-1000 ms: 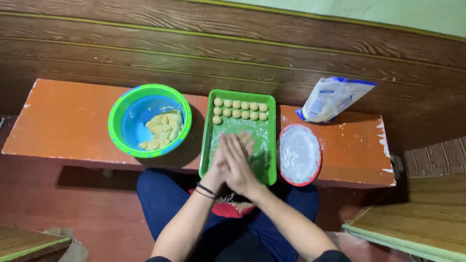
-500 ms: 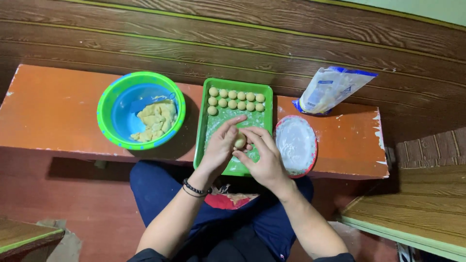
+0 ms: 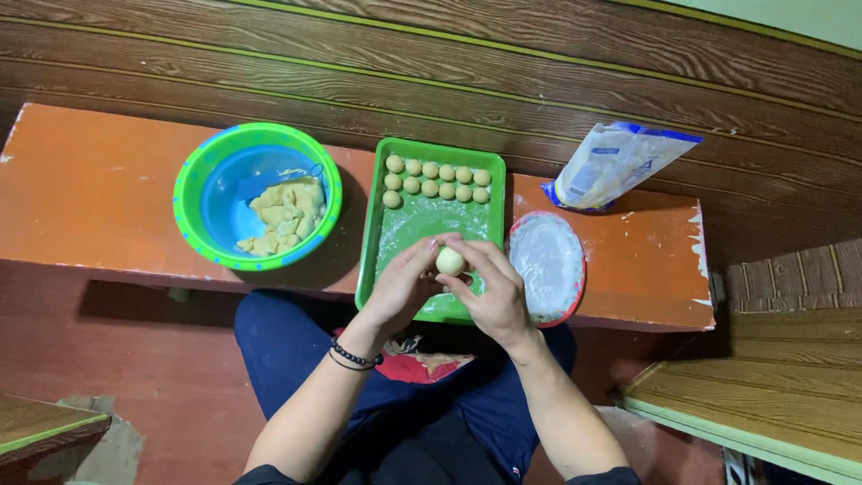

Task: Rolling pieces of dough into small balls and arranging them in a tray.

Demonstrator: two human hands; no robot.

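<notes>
Cradling a dough ball — both hands over floured green tray

The table is orange-painted wood, matt, its paint chipped pale along the right edge and corners. The green tray looks like smooth plastic with a slight sheen, its floor dusted with white flour. The bowl, blue inside with a green rim, is glossy plastic holding rough, lumpy yellow dough. The dough ball between the fingers is smooth and matt, like the small balls in rows. The red-rimmed plate is coated in powdery flour. The bag is crinkled, shiny plastic. The wall boards show dark, grained wood.
</notes>
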